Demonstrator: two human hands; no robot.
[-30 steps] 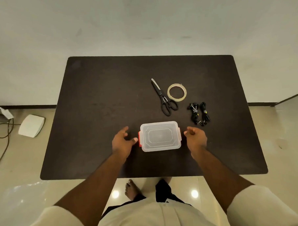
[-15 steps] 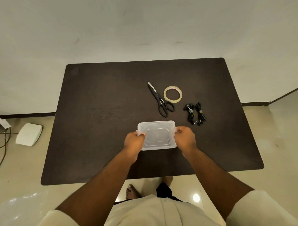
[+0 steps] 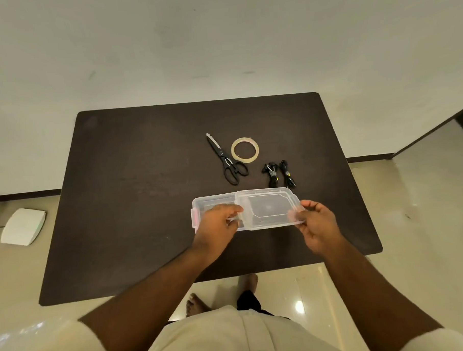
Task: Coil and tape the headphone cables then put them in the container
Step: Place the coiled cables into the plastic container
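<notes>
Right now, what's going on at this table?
A person is taking the lid off a clear plastic container on a dark table. The right hand grips the lid's right edge, shifted off to the right; the left hand holds the container. Two bundled black headphone cables lie behind it, not yet inside, beside the scissors and a tape roll.

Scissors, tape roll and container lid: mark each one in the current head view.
scissors [image 3: 226, 159]: head view, on the pivot between blades and handles.
tape roll [image 3: 253, 143]: head view, on the ring's far right band.
container lid [image 3: 269, 207]: head view, on its flat centre panel.
</notes>
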